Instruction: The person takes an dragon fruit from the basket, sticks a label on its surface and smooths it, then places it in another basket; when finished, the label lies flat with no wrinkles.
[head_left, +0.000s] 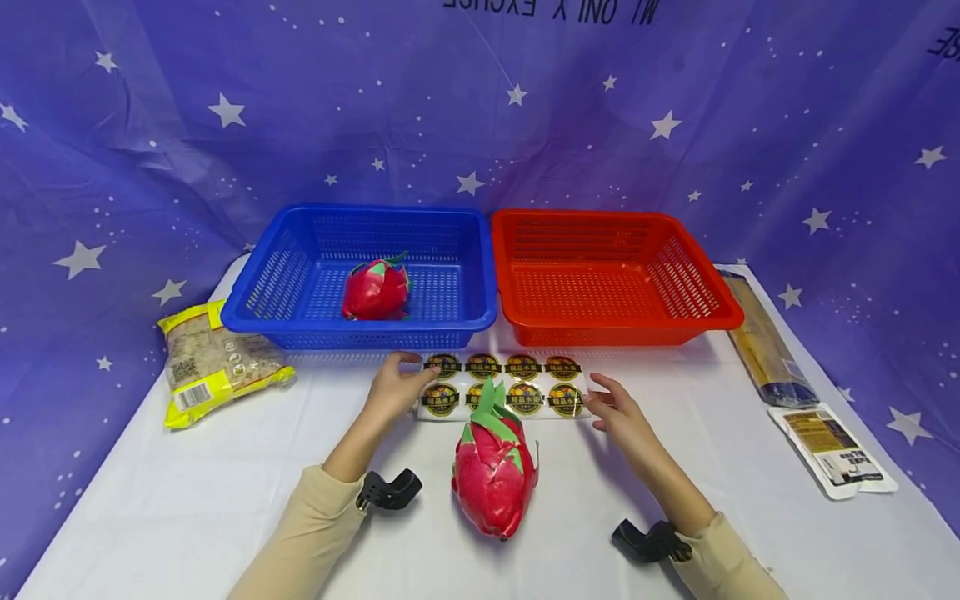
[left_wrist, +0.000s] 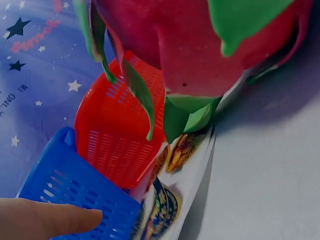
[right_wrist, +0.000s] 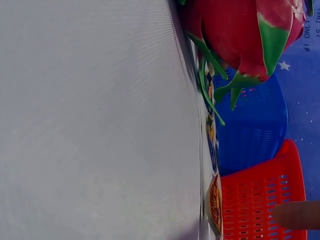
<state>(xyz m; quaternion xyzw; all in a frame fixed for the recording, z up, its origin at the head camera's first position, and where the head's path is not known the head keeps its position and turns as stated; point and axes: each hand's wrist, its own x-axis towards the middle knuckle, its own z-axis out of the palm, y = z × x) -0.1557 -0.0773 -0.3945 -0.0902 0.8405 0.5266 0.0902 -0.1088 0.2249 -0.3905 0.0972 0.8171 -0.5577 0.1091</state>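
Starry purple cloth (head_left: 420,108) behind, green leaves (head_left: 492,414) in the way

On the white table (head_left: 408,550) lies a flat sheet of round stickers (head_left: 527,383), just on the near side of the blue basket (head_left: 360,337) and the red basket (head_left: 585,300). A big pink dragon fruit (head_left: 495,483) lies nearer, its leafy end pointing far. Seen from the head, the leaves hide a bit of the stickers. Whether they press on the sheet is hard to tell.

The left hand (head_left: 395,389) is at the sheet's left end, and the right hand (head_left: 621,414) is at its right end. Both have loose fingers, spread apart, not squeezing anything. It is not clear if the fingertips touch the sheet.

If the sheet comes up fast, it could catch on the leaves and make the fruit roll. If one hand pulls harder, the sheet looks thin enough to bend or slip away. The black wrist piece (head_left: 392,490) on the left arm is near the fruit too, so a swing to the right could bump it.
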